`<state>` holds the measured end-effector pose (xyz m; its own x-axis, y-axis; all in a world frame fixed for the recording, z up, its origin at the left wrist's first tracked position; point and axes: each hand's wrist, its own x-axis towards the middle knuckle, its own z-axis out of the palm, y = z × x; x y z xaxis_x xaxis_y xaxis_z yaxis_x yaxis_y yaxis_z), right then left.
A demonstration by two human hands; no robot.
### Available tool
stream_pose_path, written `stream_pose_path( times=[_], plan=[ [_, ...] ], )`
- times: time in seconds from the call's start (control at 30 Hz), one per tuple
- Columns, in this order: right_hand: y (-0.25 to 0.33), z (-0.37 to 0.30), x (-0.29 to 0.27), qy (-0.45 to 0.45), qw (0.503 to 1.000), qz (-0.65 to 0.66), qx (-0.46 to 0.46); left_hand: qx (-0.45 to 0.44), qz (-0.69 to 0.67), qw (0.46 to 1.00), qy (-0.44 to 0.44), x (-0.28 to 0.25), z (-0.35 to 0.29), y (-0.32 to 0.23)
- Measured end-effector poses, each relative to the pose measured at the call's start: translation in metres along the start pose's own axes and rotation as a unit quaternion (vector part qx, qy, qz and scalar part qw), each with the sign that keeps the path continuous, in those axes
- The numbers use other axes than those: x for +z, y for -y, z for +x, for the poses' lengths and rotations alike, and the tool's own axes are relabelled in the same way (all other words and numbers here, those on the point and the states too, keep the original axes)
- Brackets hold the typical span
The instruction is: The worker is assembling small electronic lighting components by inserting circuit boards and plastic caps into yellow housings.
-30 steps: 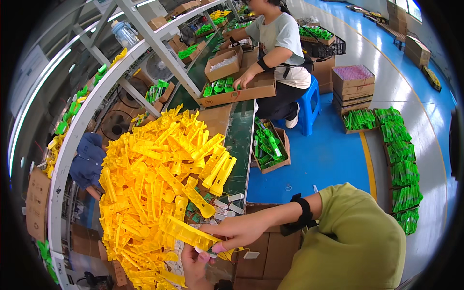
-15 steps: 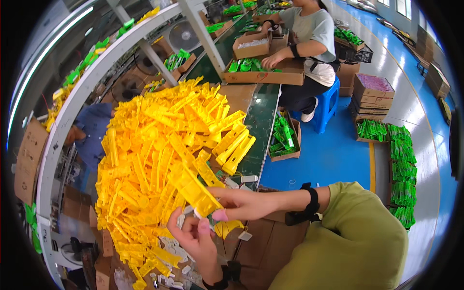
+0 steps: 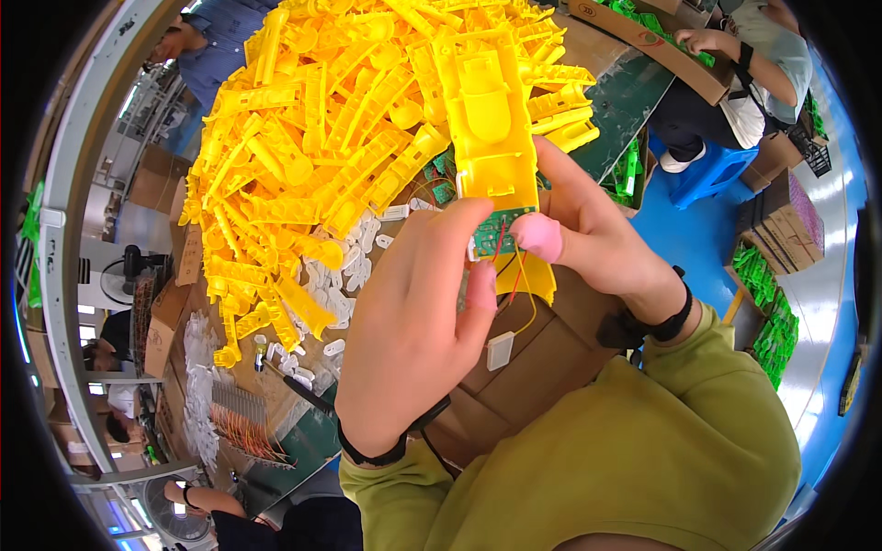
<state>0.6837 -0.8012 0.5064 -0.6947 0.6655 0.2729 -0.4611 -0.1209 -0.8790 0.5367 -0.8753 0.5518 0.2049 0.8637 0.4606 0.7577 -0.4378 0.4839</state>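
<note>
A yellow plastic housing [image 3: 491,119] is held in front of me, its hollow inside facing up. Near its lower end lies a small green circuit board [image 3: 491,231] with thin red, black and yellow wires. A white connector [image 3: 499,351] dangles from the wires below. My left hand [image 3: 404,312] is closed at the left edge of the housing, thumb and forefinger by the board. My right hand [image 3: 606,234] grips the right side, its thumb pressing on the board. Both thumbs wear pink covers. The right fingers are partly hidden behind the housing.
A large heap of yellow housings [image 3: 312,119] covers the far bench, with small white plastic parts [image 3: 344,275] beside it. A bundle of orange wires [image 3: 253,427] and a black-handled tool [image 3: 308,393] lie left. Another person sits at the upper right near a cardboard box [image 3: 661,50].
My view has turned down and to the left. Both hands now hold the housing upright from its two sides, its inside and the board showing; before, it was tilted leftward.
</note>
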Motion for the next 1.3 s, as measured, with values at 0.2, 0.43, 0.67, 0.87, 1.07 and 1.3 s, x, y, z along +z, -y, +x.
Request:
stream_pose_path(
  times=[0.2, 0.43, 0.67, 0.87, 1.07, 1.3],
  plan=[
    [-0.001, -0.005, -0.003, -0.018, 1.000, 0.006, -0.001, -0.136, -0.153, 0.973, -0.104, 0.010, -0.005, -0.010],
    [-0.008, -0.004, -0.007, 0.018, 0.999, 0.047, 0.018, -0.090, 0.096, 0.991, -0.036, 0.009, -0.005, -0.016],
    [-0.010, -0.002, 0.002, 0.027, 0.997, 0.074, 0.002, -0.067, 0.060, 0.994, -0.063, 0.006, -0.006, -0.009],
    [-0.013, -0.005, 0.005, 0.017, 0.999, 0.029, -0.020, -0.081, 0.001, 0.996, -0.042, -0.002, -0.014, -0.001],
    [-0.009, -0.006, 0.005, 0.054, 0.997, -0.042, -0.017, -0.181, -0.217, 0.958, -0.050, -0.005, -0.023, 0.005],
    [-0.010, -0.004, 0.009, 0.112, 0.987, -0.105, -0.049, -0.232, -0.344, 0.910, -0.015, -0.004, -0.026, 0.004]
  ],
)
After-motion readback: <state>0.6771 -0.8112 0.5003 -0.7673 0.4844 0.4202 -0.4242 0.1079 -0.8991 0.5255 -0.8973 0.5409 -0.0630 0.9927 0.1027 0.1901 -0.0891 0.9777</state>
